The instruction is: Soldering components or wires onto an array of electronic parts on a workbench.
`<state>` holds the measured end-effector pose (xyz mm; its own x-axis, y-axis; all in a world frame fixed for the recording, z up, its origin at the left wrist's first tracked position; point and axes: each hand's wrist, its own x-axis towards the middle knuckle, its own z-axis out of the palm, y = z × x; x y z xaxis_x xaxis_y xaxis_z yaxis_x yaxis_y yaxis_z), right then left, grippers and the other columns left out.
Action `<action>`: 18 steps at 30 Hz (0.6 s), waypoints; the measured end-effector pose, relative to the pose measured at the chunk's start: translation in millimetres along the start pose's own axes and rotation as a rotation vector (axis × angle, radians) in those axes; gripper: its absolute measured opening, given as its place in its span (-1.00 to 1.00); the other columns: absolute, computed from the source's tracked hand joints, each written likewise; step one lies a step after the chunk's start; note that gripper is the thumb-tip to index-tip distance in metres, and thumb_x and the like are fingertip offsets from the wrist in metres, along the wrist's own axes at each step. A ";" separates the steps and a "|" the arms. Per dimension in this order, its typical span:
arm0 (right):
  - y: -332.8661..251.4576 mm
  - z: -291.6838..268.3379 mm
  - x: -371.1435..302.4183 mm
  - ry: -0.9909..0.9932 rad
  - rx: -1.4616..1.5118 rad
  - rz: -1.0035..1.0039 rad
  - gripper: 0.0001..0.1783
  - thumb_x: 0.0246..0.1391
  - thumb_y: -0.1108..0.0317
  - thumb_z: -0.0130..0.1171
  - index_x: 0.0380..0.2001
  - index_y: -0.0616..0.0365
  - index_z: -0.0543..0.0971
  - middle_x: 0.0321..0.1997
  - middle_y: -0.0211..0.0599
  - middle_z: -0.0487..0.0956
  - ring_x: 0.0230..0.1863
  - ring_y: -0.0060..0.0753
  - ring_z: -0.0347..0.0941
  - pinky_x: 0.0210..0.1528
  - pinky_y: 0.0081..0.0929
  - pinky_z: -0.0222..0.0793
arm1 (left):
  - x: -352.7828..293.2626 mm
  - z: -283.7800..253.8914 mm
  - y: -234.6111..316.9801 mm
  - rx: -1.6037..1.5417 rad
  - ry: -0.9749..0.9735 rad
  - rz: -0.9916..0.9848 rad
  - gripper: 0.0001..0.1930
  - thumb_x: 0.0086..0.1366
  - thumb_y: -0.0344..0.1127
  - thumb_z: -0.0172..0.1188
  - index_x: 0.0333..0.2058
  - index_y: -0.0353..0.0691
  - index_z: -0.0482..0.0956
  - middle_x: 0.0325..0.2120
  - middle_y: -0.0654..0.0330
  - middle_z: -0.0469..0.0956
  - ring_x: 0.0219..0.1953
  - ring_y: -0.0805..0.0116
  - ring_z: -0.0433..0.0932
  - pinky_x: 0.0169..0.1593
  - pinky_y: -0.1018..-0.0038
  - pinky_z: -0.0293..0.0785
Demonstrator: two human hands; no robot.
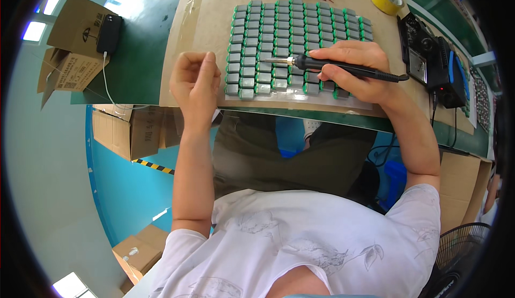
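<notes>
So, the right hand has a slim black-handled soldering iron pinched firmly between thumb and fingers — shiny metal barrel, thin pointed tip. The iron sticks out leftward from that grip, tip over tight rows of boxy grey blocks with green edges; can't tell if it's touching. They're sitting on smooth brown sheeting. Left hand is loosely curled just left of the blocks — can't tell whether it's holding anything.
</notes>
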<state>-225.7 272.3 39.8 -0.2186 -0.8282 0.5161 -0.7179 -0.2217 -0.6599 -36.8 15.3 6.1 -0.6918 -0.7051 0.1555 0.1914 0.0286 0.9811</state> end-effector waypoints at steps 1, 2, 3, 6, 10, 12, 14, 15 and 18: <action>0.6 0.0 0.5 -0.003 0.001 -0.008 -0.66 0.17 0.54 0.24 0.02 0.39 0.69 -0.39 -0.15 0.72 -0.41 -0.41 0.68 -0.38 -0.51 0.54 | 1.2 -2.0 -1.8 0.000 0.001 -0.002 -0.90 0.42 -0.44 0.31 -0.29 -0.34 0.60 -0.53 0.32 0.54 -0.52 0.66 0.41 -0.44 0.66 0.25; 1.1 0.2 0.7 -0.006 0.002 -0.016 -0.66 0.18 0.54 0.24 0.02 0.39 0.69 -0.39 -0.15 0.72 -0.41 -0.41 0.68 -0.38 -0.51 0.54 | 3.1 -3.9 -4.7 0.036 -0.030 0.012 -0.92 0.39 -0.48 0.32 -0.29 -0.35 0.61 -0.52 0.32 0.54 -0.49 0.65 0.43 -0.40 0.67 0.28; 1.5 0.6 0.4 -0.006 0.002 -0.014 -0.66 0.18 0.54 0.24 0.02 0.39 0.69 -0.39 -0.15 0.72 -0.41 -0.41 0.68 -0.38 -0.51 0.54 | 4.4 -4.4 -6.6 0.071 -0.062 0.026 -0.95 0.36 -0.53 0.33 -0.30 -0.37 0.63 -0.50 0.31 0.55 -0.46 0.64 0.45 -0.36 0.67 0.32; 1.9 1.4 -0.5 0.000 0.007 -0.002 -0.67 0.19 0.54 0.24 0.02 0.38 0.69 -0.39 -0.16 0.72 -0.41 -0.42 0.68 -0.38 -0.52 0.54 | 1.2 4.5 -6.4 0.128 -0.120 0.112 -0.97 0.28 -0.59 0.36 -0.33 -0.39 0.67 -0.43 0.30 0.58 -0.39 0.62 0.49 -0.29 0.66 0.37; 2.4 1.5 -1.6 -0.001 0.034 0.029 -0.67 0.19 0.55 0.25 0.02 0.38 0.69 -0.38 -0.16 0.72 -0.41 -0.43 0.68 -0.39 -0.53 0.54 | 1.1 5.7 -6.0 0.227 -0.128 0.190 -0.96 0.24 -0.60 0.39 -0.33 -0.40 0.72 -0.37 0.31 0.60 -0.37 0.62 0.50 -0.29 0.65 0.40; 2.5 1.6 -1.6 -0.001 0.032 0.032 -0.67 0.19 0.55 0.25 0.02 0.38 0.69 -0.38 -0.16 0.72 -0.41 -0.44 0.68 -0.39 -0.54 0.54 | -0.1 6.5 -1.7 0.287 -0.167 0.178 -0.96 0.22 -0.60 0.40 -0.33 -0.39 0.75 -0.37 0.30 0.60 -0.37 0.62 0.50 -0.29 0.64 0.41; 2.1 1.7 -1.3 -0.006 0.039 0.039 -0.67 0.19 0.56 0.25 0.02 0.37 0.70 -0.39 -0.16 0.72 -0.41 -0.44 0.67 -0.39 -0.55 0.54 | -0.4 6.2 -3.1 0.291 -0.173 0.182 -0.96 0.22 -0.59 0.40 -0.33 -0.39 0.75 -0.37 0.31 0.60 -0.37 0.62 0.51 -0.30 0.64 0.41; 2.4 1.7 -1.2 -0.006 0.040 0.040 -0.67 0.19 0.56 0.25 0.02 0.37 0.70 -0.39 -0.16 0.72 -0.41 -0.44 0.67 -0.39 -0.55 0.54 | -0.4 6.1 -3.8 0.296 -0.178 0.187 -0.95 0.22 -0.58 0.41 -0.33 -0.39 0.75 -0.38 0.31 0.59 -0.37 0.62 0.51 -0.30 0.63 0.42; 2.6 1.6 -0.9 -0.009 0.032 0.024 -0.67 0.19 0.56 0.25 0.02 0.37 0.70 -0.39 -0.17 0.72 -0.42 -0.45 0.67 -0.39 -0.55 0.53 | 0.0 5.8 -4.5 0.296 -0.173 0.175 -0.95 0.21 -0.57 0.42 -0.33 -0.39 0.76 -0.39 0.32 0.59 -0.38 0.63 0.51 -0.32 0.64 0.42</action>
<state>-226.3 271.7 36.7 -0.2294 -0.8381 0.4949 -0.6912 -0.2178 -0.6891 -41.6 19.2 2.3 -0.7784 -0.5424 0.3159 0.1251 0.3591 0.9249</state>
